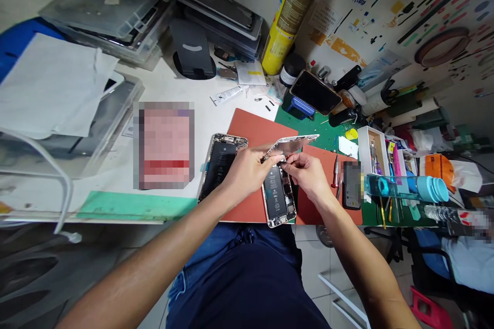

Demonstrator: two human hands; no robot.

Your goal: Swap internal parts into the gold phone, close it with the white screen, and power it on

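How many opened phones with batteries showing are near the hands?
2. The middle phone is by the right hand; the left phone is partly hidden behind the left arm. More could be hidden.

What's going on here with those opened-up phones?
A person is working with bare hands at the top end of an opened phone. The left hand is at its raised panel, and the right hand has its fingertips close by; what they pinch is too small to tell. A second opened phone lies to the left, partly hidden by the left arm. To the right, a screwdriver lies on a reddish mat.
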